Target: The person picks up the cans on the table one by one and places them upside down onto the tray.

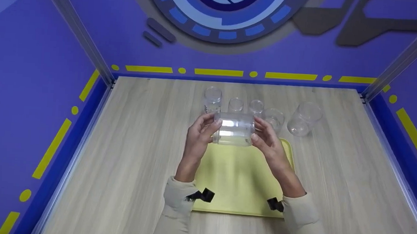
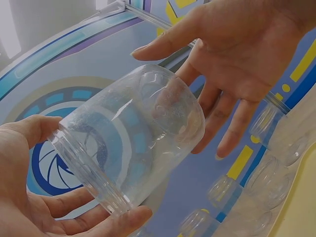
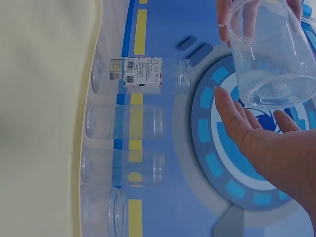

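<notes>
A clear plastic jar (image 1: 235, 129) is held sideways above the tray, its threaded mouth towards the left and its base towards the right. My left hand (image 1: 199, 131) grips it round the mouth end, thumb on one side and fingers on the other. Beside the base is my right hand (image 1: 268, 138). In the left wrist view the right hand (image 2: 242, 59) has its fingers extended and spread near the base. The right wrist view shows the jar's base (image 3: 279, 91) just above the right fingers; whether they touch it I cannot tell.
Under the hands lies a yellow tray (image 1: 240, 184) on a wood-grain table (image 1: 137, 156). Behind it stand several clear jars, including a labelled one (image 3: 143, 71), a short one (image 1: 274, 117) and a wide one (image 1: 308, 114). Blue panels (image 1: 98, 30) surround the table.
</notes>
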A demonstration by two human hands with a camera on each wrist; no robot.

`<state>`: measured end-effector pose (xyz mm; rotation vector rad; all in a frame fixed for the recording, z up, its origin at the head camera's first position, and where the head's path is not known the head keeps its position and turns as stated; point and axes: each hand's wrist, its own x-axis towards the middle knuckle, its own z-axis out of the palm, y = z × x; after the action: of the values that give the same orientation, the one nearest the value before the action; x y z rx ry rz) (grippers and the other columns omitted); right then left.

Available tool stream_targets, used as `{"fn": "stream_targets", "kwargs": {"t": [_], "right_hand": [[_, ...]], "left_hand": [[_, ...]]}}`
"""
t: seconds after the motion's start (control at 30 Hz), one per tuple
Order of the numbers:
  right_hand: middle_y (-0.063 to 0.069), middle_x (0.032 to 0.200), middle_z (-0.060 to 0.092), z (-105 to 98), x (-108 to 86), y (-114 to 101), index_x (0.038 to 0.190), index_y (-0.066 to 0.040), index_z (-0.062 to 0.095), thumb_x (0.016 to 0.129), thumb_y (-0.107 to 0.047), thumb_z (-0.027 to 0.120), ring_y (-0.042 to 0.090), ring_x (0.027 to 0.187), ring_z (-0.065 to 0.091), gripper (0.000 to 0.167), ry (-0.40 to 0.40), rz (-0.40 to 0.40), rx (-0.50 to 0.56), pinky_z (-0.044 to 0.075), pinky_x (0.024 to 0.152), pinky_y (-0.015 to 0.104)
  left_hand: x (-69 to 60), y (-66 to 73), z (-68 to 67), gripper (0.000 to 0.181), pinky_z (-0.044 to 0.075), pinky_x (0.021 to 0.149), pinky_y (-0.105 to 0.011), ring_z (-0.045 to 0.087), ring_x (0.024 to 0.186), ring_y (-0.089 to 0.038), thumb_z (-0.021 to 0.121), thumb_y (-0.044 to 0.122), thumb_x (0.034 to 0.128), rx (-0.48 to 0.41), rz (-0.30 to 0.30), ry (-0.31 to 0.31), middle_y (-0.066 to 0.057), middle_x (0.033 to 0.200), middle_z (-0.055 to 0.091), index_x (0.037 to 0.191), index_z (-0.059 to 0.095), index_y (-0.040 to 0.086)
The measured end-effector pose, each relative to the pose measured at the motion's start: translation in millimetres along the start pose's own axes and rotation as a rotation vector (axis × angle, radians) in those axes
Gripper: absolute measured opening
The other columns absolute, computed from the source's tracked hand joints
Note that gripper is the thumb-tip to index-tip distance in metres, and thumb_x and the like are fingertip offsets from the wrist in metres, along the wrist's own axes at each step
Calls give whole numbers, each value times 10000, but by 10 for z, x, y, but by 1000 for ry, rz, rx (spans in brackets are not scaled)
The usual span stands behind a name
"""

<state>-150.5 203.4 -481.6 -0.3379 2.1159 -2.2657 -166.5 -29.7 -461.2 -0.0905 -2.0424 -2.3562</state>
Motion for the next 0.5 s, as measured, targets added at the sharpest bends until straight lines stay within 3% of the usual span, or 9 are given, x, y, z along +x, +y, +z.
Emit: {"fn": "stream_targets", "kwargs": {"t": [0.2, 0.5], "right_hand": [[209, 1556, 437, 5, 8, 4, 1631, -34, 347, 1027, -86, 601, 341, 1400, 463, 657, 5, 7, 11, 478, 1072, 328], [184, 1544, 460, 25, 13, -13, 1655, -102, 341, 1025, -92, 627, 340, 1375, 491, 692, -19, -22, 46, 517, 1059, 394]], "left_hand": [[10, 10, 12, 584, 589, 821, -366, 662, 1205, -281, 716, 341, 963, 8, -4, 6, -150, 1307, 667, 1422, 605, -2], [-21, -23, 3, 605, 575, 883, -417, 640, 1249, -274, 684, 390, 978, 26, 17, -30, -131, 1336, 650, 1452, 585, 27]]}}
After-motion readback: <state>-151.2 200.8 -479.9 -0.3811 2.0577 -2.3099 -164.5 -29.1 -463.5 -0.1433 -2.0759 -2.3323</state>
